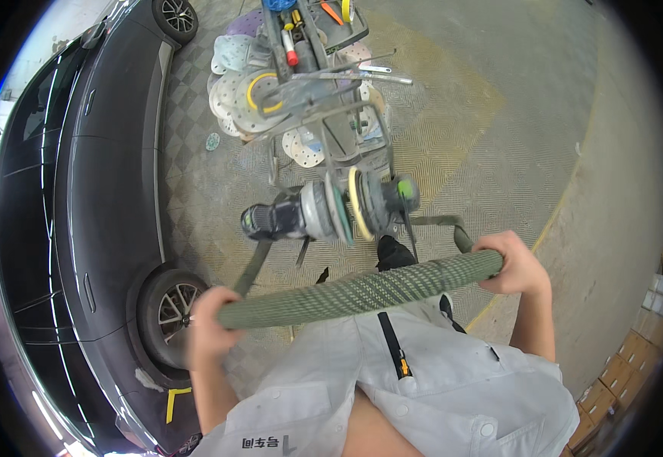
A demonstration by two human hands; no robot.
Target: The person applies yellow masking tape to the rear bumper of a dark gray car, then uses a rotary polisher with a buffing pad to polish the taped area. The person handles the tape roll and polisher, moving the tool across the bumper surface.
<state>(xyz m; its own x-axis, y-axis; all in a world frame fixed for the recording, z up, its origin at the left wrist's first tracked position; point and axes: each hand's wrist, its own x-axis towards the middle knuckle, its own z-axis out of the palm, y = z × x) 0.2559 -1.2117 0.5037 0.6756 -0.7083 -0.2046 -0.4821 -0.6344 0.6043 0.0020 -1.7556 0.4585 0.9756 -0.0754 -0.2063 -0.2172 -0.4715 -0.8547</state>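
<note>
A thick hose in a green woven sleeve (pixel 360 294) stretches across in front of my body. My left hand (pixel 212 325), a little blurred, is closed around its left end section, and my right hand (pixel 515 264) grips it at the right. Beyond each hand the hose bends back toward a rack. Just ahead, two orbital sanders hang from that wire rack (pixel 331 114) with their pads facing each other. The left sander (pixel 291 217) has a teal pad; the right sander (pixel 386 197) has a yellow-edged pad and a green patch.
A dark grey car (pixel 111 171) stands along my left, with yellow tape (pixel 174 403) near its wheel. Perforated sanding discs (pixel 234 94) surround the cart, whose tray (pixel 303 51) holds tools. Cardboard boxes (pixel 611 377) are stacked at the right. Interlocking tiles (pixel 423 114) cover the floor.
</note>
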